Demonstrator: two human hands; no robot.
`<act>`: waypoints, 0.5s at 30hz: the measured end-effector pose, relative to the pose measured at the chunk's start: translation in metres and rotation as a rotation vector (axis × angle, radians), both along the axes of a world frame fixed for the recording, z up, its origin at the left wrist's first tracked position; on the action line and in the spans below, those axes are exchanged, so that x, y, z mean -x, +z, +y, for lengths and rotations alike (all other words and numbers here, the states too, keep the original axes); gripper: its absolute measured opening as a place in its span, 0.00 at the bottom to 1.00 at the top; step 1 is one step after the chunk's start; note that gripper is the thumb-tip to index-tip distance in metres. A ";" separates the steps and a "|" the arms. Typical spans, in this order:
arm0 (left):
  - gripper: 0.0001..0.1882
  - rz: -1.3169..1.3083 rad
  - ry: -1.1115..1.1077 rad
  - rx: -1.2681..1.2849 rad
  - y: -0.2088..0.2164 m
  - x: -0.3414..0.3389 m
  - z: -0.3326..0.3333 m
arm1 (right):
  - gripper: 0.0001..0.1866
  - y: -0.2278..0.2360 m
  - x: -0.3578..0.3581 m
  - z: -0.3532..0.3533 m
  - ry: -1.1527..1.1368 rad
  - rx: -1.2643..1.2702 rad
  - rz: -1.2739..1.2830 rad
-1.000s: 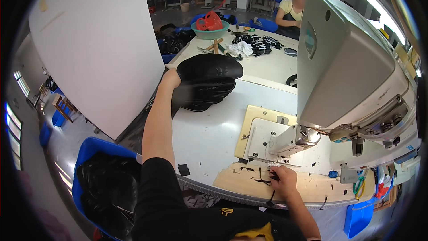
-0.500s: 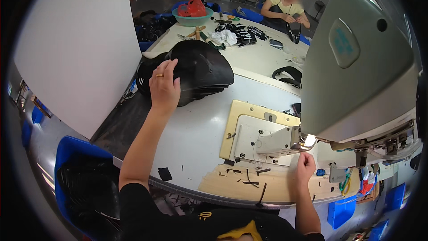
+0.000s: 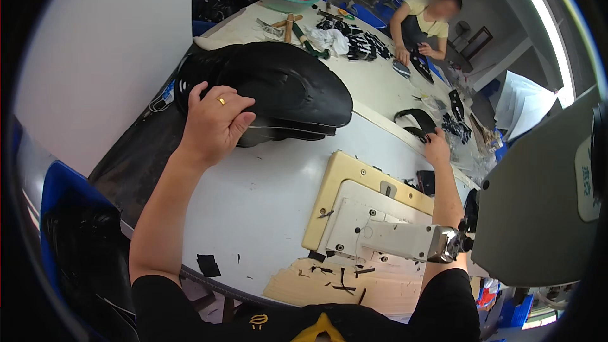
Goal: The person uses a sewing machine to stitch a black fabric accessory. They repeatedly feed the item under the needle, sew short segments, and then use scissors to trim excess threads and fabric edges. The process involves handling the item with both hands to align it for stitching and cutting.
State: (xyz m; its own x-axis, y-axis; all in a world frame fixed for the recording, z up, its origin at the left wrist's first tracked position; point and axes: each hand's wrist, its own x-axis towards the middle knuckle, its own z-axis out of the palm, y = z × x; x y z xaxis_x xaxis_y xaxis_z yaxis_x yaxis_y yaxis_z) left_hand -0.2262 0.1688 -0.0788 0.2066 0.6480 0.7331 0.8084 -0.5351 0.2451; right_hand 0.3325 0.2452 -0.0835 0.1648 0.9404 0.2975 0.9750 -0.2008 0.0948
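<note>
A stack of glossy black leather-like pieces (image 3: 285,88) lies on the left of the table. On its near left side rests my left hand (image 3: 214,123), fingers loosely bent and thumb apart, with a ring on one finger; nothing shows gripped in it. Past the sewing machine, my right hand (image 3: 437,147) is stretched forward at the table's far ledge. Its fingers close at the near end of a curved black strip (image 3: 415,117), their tips partly hidden. The sewing machine's narrow arm (image 3: 405,240) stands above its plate, beside my right forearm.
The grey-green machine head (image 3: 538,209) fills the right side. On the far table are a green basin (image 3: 288,4), a hammer (image 3: 289,27), white cloth (image 3: 329,41) and bundled black strips (image 3: 367,45). A co-worker (image 3: 427,25) handles black pieces. A blue bin (image 3: 54,183) stands left.
My right hand has left the machine's needle area and reached forward to the black strip. My left hand stays on the stack. The view has shifted, and the co-worker's hands have moved apart.
</note>
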 end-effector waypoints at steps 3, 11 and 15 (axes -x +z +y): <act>0.28 -0.007 0.121 0.070 0.001 0.017 0.002 | 0.14 0.000 -0.011 0.025 -0.303 0.262 0.036; 0.34 0.062 0.293 0.102 -0.004 0.024 0.003 | 0.11 0.033 -0.036 -0.011 -0.017 -0.570 0.095; 0.32 0.097 0.252 0.245 -0.014 0.011 0.001 | 0.09 0.038 -0.035 -0.129 0.069 -0.687 0.223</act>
